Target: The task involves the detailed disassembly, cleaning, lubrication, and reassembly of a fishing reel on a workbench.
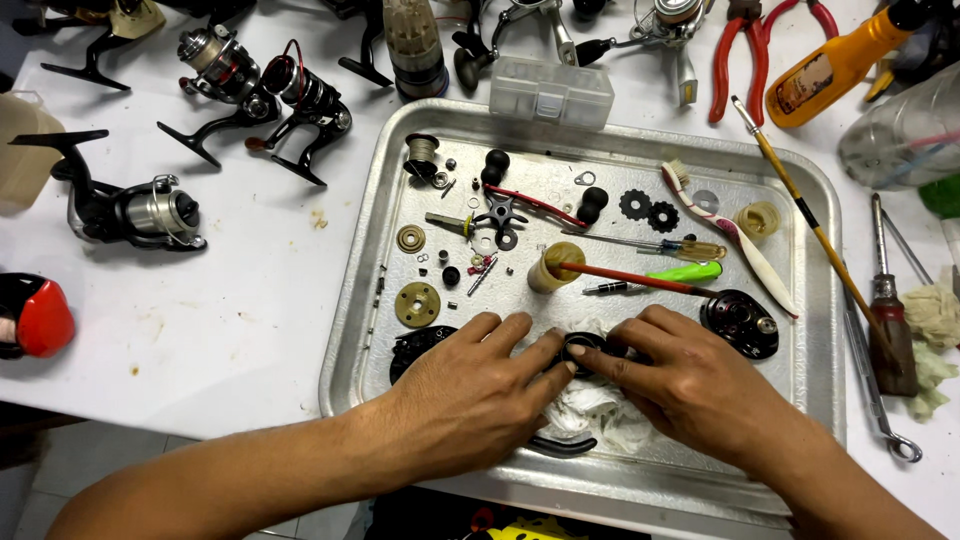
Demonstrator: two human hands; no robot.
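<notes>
My left hand (470, 385) and my right hand (690, 385) meet over the near part of a metal tray (350, 300). Both pinch a small black round reel part (583, 350) between their fingertips, just above a crumpled white cloth (598, 412). A black reel side plate (738, 322) lies right of my right hand. Another black reel piece (415, 345) sits left of my left hand, beside a brass gear (417, 304).
The tray holds several small screws, washers, black gears (648, 209), a toothbrush (725, 230), a screwdriver (660, 245), a green pen (680, 272) and a small jar with a red-handled brush (553, 268). Spinning reels (135, 212), red pliers (745, 55), an orange bottle (835, 65) and a clear box (551, 92) lie around it.
</notes>
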